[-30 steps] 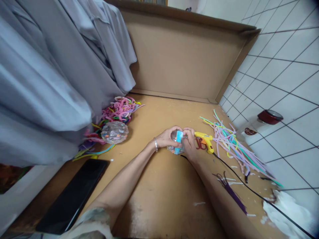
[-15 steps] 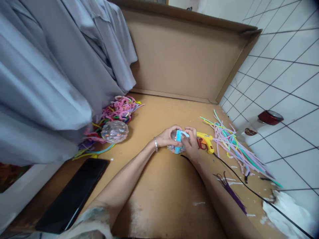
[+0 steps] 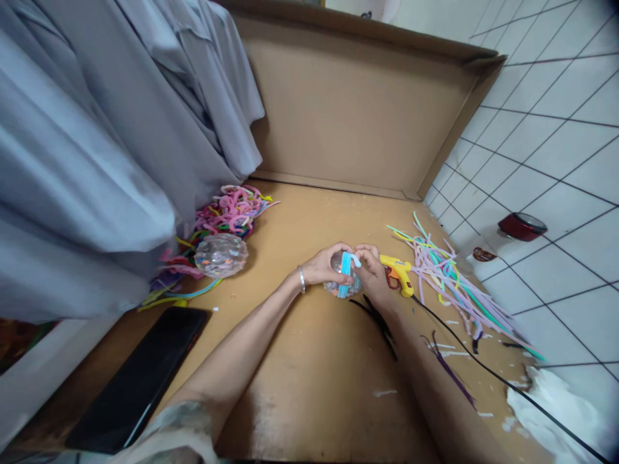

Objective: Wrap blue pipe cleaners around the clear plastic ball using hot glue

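Observation:
My left hand (image 3: pixel 325 264), with a bracelet at the wrist, curls its thumb and fingers round a bundle of light-blue pipe cleaners (image 3: pixel 345 277). A loose end of the bundle bends over at its top, and my right hand (image 3: pixel 372 269) pinches close by it with fingertips partly hidden. Right behind and under the bundle is a clear, dimpled ball (image 3: pixel 333 289) with orange bits showing. Black pipe cleaners (image 3: pixel 382 322) lie beside my right forearm. The yellow glue gun (image 3: pixel 399 273) rests on the table just right of my right hand.
Loose pastel pipe cleaners (image 3: pixel 445 277) spread along the tiled wall near a red-lidded jar (image 3: pixel 503 238). On the left are a tangled pink pile (image 3: pixel 232 209), a second clear ball (image 3: pixel 221 255) and a black phone (image 3: pixel 140 380). Purple stems (image 3: pixel 452 374) and white tissue (image 3: pixel 556 406) lie right.
My right hand has turned slightly and shifted a little left, and the bent blue end looks shorter. More of the black pipe cleaners shows beside my right forearm.

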`<state>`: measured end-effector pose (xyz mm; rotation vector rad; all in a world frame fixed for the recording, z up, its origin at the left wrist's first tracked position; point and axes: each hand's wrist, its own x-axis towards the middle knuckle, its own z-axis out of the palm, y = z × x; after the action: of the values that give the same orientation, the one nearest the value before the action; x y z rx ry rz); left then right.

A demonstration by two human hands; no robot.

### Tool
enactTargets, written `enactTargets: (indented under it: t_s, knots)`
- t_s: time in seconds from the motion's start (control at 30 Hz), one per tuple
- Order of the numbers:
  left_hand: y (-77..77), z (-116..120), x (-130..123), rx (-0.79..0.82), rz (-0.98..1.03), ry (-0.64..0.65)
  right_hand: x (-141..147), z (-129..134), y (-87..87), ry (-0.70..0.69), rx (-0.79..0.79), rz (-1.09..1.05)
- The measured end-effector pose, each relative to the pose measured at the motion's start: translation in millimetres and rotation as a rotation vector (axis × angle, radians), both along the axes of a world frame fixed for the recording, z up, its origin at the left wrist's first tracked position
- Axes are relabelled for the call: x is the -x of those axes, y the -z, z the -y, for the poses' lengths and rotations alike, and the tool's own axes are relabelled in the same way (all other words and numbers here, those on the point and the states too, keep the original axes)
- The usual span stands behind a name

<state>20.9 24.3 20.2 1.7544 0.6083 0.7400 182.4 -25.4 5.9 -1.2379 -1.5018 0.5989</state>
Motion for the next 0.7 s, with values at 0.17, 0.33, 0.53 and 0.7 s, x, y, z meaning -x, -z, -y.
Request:
enactTargets:
  t_s: [0.17, 0.33, 0.53, 0.7]
  knots:
    - [-2.9, 1.8, 0.1, 0.01, -0.016, 0.002, -0.9, -0.6, 1.1, -0.029, -0.028, 0.042]
    - [-1.3, 0.4, -0.3, 0.014, -0.011, -0.008, 2.7, 2.6, 0.7, 0.002, -0.063, 0.086]
    - [1.4, -1.5, 0.5, 0.028, 0.018, -0.007, 6.3, 7.3, -1.7, 0.091, -0.105, 0.072]
    - [6.4, -3.4, 1.6, 0.02, 0.03, -0.018, -0.2, 7.5, -4.5, 0.201, -0.146, 0.013]
